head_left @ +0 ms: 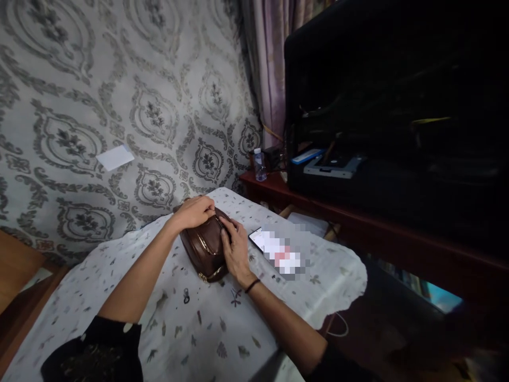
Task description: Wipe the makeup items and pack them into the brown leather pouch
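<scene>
A brown leather handbag (209, 240) with gold-coloured zippers lies on the patterned white cloth in front of me. My left hand (198, 211) reaches over its upper part, its fingers closed in a pinch beside the top zipper (218, 218); what is between the fingertips is hidden. Along the bag's right side rests my right hand (236, 249), thumb on the front and fingers against the edge, gripping it. A dark band (252, 285) circles the right wrist. Just right of that hand a phone (258, 237) lies flat with its screen lit, partly blurred out.
The cloth (222, 329) covers the surface under the bag. A clear bottle (260, 165) stands on the dark red shelf (274, 188) at the back, near a large black screen (382, 106). A white card (115, 158) is against the patterned wall. A white cable (341, 326) hangs lower right.
</scene>
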Demonstrator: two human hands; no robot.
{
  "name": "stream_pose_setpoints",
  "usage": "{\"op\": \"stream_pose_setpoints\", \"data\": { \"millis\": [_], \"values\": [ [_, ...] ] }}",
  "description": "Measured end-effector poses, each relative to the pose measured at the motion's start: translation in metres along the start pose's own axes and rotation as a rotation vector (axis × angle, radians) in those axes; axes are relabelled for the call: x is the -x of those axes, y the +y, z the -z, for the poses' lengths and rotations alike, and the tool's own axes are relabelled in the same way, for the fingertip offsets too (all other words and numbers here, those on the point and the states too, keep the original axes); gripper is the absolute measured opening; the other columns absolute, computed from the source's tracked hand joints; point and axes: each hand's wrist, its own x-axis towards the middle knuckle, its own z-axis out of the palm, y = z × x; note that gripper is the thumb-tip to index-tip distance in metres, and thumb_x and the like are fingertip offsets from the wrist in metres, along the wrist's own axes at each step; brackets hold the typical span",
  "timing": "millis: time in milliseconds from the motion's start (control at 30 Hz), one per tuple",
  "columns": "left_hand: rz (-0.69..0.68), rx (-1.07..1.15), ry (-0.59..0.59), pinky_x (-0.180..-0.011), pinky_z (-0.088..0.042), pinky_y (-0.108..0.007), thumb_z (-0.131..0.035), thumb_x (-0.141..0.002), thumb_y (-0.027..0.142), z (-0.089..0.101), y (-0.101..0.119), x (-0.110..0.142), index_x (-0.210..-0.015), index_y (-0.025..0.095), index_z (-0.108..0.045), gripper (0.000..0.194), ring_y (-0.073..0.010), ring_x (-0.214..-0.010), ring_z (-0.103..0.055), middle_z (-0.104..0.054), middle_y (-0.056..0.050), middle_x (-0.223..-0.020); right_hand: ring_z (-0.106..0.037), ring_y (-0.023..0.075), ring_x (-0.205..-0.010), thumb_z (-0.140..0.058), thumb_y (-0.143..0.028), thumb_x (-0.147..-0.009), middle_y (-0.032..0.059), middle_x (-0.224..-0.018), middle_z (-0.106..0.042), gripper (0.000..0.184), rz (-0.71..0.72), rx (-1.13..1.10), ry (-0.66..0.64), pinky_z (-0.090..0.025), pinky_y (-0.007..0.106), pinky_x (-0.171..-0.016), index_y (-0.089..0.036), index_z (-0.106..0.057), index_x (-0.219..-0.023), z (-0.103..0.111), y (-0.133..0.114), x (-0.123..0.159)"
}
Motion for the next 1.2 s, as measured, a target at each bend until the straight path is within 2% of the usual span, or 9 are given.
{"op": "stream_pose_setpoints", "data": {
  "millis": [100,200,267,333,467,633,833,1067,1200],
  "values": [
    [-0.012,0.006,0.014,-0.080,-0.047,-0.034,-0.054,-0.086,0.026,0.002,0.000,0.005,-0.077,0.023,-0.065,0.015,-0.0244,-0.088,-0.063,-0.069,-0.004,-0.085,-0.049,0.0265,-0.129,-0.038,-0.039,-0.101,0.0108,-0.130,-0.055,0.043,0.008,0.009,-0.012,-0.038,0.050,-0.113,-0.029,-0.062,-0.135,0.002,0.000,-0.001],
    [0.026,0.087,0.159,-0.091,-0.046,-0.038,-0.055,-0.085,0.031,0.002,-0.009,0.014,-0.090,0.022,-0.067,0.015,-0.0260,-0.099,-0.061,-0.067,-0.006,-0.097,-0.047,0.0284,-0.131,-0.042,-0.045,-0.100,0.0127,-0.135,-0.052,0.045,0.013,0.032,-0.021,-0.037,0.052,-0.114,-0.027,-0.059,-0.137,0.002,-0.003,0.000],
    [0.097,0.211,0.293,-0.095,-0.046,-0.040,-0.058,-0.084,0.037,-0.002,-0.019,0.024,-0.105,0.021,-0.064,0.028,-0.0266,-0.106,-0.059,-0.065,-0.008,-0.108,-0.045,0.0307,-0.135,-0.049,-0.051,-0.096,0.0146,-0.139,-0.049,0.051,0.018,0.049,-0.023,-0.036,0.054,-0.114,-0.025,-0.057,-0.139,0.002,-0.006,0.001],
    [0.233,0.377,0.356,-0.093,-0.046,-0.040,-0.061,-0.081,0.043,-0.007,-0.031,0.034,-0.111,0.019,-0.061,0.038,-0.0263,-0.105,-0.059,-0.064,-0.008,-0.108,-0.042,0.0325,-0.137,-0.056,-0.056,-0.091,0.0163,-0.142,-0.047,0.059,0.030,0.062,-0.031,-0.036,0.055,-0.114,-0.023,-0.054,-0.140,0.001,-0.008,0.002],
    [0.450,0.589,0.329,-0.076,-0.045,-0.034,-0.066,-0.074,0.044,-0.020,-0.045,0.049,-0.093,0.018,-0.062,0.033,-0.0215,-0.077,-0.058,-0.061,-0.001,-0.078,-0.040,0.0344,-0.139,-0.060,-0.058,-0.086,0.0159,-0.144,-0.045,0.065,0.043,0.082,-0.039,-0.036,0.057,-0.112,-0.025,-0.052,-0.141,-0.001,-0.008,0.002],
    [0.458,0.673,0.313,-0.060,-0.037,-0.028,-0.064,-0.071,0.039,-0.030,-0.041,0.053,-0.065,0.020,-0.056,0.021,-0.0149,-0.058,-0.049,-0.051,0.004,-0.058,-0.040,0.0358,-0.139,-0.061,-0.063,-0.084,0.0164,-0.145,-0.044,0.070,0.035,0.096,-0.064,-0.036,0.059,-0.111,-0.025,-0.049,-0.143,-0.001,-0.005,0.001],
    [0.480,0.722,0.345,-0.055,-0.029,-0.025,-0.071,-0.062,0.034,-0.033,-0.039,0.044,-0.061,0.019,-0.058,0.020,-0.0131,-0.054,-0.045,-0.051,0.006,-0.052,-0.035,0.0395,-0.141,-0.069,-0.070,-0.073,0.0165,-0.153,-0.035,0.090,0.059,0.110,-0.101,-0.036,0.061,-0.111,-0.028,-0.042,-0.148,-0.004,0.001,0.003],
    [0.470,0.879,0.420,-0.055,-0.034,-0.025,-0.069,-0.064,0.035,-0.035,-0.030,0.049,-0.057,0.021,-0.050,0.025,-0.0119,-0.052,-0.046,-0.047,0.007,-0.050,-0.035,0.0400,-0.141,-0.070,-0.068,-0.074,0.0179,-0.151,-0.035,0.089,0.069,0.122,-0.104,-0.036,0.061,-0.110,-0.026,-0.043,-0.148,-0.004,0.001,0.002],
    [0.458,0.957,0.467,-0.061,-0.039,-0.027,-0.069,-0.064,0.038,-0.033,-0.022,0.059,-0.062,0.020,-0.054,0.023,-0.0148,-0.060,-0.052,-0.054,0.004,-0.056,-0.036,0.0397,-0.140,-0.069,-0.067,-0.074,0.0174,-0.150,-0.037,0.087,0.079,0.125,-0.090,-0.036,0.061,-0.110,-0.027,-0.043,-0.147,-0.004,0.001,0.002]
  ]
}}
